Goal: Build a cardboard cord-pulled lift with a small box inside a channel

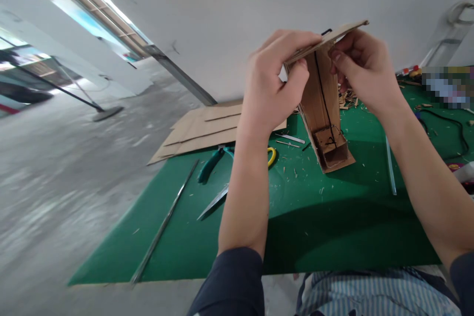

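A tall, narrow cardboard model (320,94) stands upright on the table, with a small open cardboard box (335,153) at its foot. Down its middle runs a thin black cord (324,91). My left hand (279,76) grips the model's top, thumb underneath and fingers over the tilted cardboard top piece (344,31). Just under the right part of that piece, my right hand (361,66) is closed with thumb and fingers pinched together. What the right fingertips hold is hidden.
On the green table (322,237) lie teal-handled pliers (211,165), scissors (214,201) partly behind my left arm, thin rods (166,222) and a clear stick (390,168). Cut cardboard (203,131) overhangs the left edge. Scraps (348,99) and a black cable (461,131) lie farther back.
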Motion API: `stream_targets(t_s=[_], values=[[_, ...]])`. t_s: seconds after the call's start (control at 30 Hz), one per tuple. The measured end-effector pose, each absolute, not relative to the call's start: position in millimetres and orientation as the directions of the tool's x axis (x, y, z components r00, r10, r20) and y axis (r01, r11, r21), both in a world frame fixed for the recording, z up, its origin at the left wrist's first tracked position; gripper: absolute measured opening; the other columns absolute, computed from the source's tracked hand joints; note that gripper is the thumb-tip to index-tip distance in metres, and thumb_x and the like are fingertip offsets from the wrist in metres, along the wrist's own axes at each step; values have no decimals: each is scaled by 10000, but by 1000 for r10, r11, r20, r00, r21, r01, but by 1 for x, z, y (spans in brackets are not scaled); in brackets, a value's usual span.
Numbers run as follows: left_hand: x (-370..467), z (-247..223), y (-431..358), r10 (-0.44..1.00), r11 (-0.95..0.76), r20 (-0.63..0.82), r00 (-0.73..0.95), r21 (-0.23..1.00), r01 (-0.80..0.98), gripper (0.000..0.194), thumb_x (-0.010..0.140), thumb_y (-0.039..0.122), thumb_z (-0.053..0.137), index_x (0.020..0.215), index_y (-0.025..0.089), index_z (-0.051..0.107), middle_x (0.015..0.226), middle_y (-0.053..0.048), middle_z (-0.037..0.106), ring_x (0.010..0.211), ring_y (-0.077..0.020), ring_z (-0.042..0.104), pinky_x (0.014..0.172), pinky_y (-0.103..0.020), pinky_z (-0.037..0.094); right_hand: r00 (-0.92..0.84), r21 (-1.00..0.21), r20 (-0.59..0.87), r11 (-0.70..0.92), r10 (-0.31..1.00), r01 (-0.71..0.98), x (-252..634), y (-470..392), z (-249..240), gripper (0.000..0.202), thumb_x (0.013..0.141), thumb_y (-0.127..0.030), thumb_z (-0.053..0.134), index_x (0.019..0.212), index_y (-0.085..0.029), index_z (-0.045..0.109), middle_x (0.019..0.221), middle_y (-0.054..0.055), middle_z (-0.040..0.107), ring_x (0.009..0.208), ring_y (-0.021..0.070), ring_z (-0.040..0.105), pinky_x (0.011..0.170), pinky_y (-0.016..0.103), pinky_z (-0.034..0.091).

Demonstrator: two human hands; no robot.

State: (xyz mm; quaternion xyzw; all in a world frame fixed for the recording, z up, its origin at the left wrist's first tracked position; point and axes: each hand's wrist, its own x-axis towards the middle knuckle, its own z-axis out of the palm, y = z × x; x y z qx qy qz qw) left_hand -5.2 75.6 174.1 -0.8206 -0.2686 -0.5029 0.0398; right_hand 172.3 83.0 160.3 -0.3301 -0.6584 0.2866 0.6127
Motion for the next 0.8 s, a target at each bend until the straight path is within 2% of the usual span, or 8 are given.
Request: stream_targets(t_s=[0.13,0.23,0.37,0.47,0.53,0.67,0.73,0.8], values=[[-6,177,76,384,-861,845,372,182,475,249,965,413,499,1125,321,665,1137,-46,698,1098,-249,632,988,-419,506,-8,-779,625,624,781,70,171,81,162,262,893,-48,596,751,-243,494,597,-77,562,449,74,469,399,216,418],[-7,181,71,404,-852,822,401,178,492,254,961,427,514,1131,312,663,1162,-53,698,1124,-260,623,970,-422,515,0,-787,614,612,789,83,170,80,162,244,900,-129,647,760,-251,489,605,-69,565,465,79,481,411,212,429],[-7,185,62,419,-846,802,426,173,505,228,925,330,561,1120,347,677,1179,-37,701,1126,-271,632,889,-414,542,-25,-773,623,621,782,130,171,83,160,254,892,-307,699,764,-262,484,644,-42,564,519,104,520,441,233,448],[-8,187,59,390,-857,803,450,137,498,324,883,187,552,1121,365,680,1162,-16,715,1031,-245,665,801,-386,552,-27,-771,623,620,782,148,172,85,158,248,896,-353,686,776,-266,488,663,-35,568,568,122,563,455,238,455],[-8,188,58,373,-861,805,462,114,496,396,864,119,525,1130,371,675,1147,-2,722,994,-227,673,789,-374,550,-21,-774,620,615,784,151,172,86,158,228,896,-332,681,784,-267,494,673,-37,582,583,125,576,463,240,461],[-6,189,57,360,-853,814,456,90,514,425,880,84,505,1144,366,681,1143,8,729,1055,-211,675,896,-357,540,-11,-764,639,635,770,117,172,84,158,213,892,-200,663,774,-256,494,649,-51,574,520,104,539,455,240,443],[-4,189,55,348,-853,817,459,73,516,417,888,52,493,1164,290,696,1143,-22,734,1068,-194,678,930,-325,533,-13,-752,655,654,755,77,171,83,159,217,893,-116,609,761,-246,496,636,-48,573,483,99,514,439,247,430],[-1,189,53,330,-857,820,467,53,512,391,891,7,475,1168,153,709,1136,-79,739,1063,-171,683,944,-275,525,-20,-736,676,677,736,21,171,81,160,246,879,-30,523,742,-233,497,623,-38,575,447,99,489,415,260,414]])
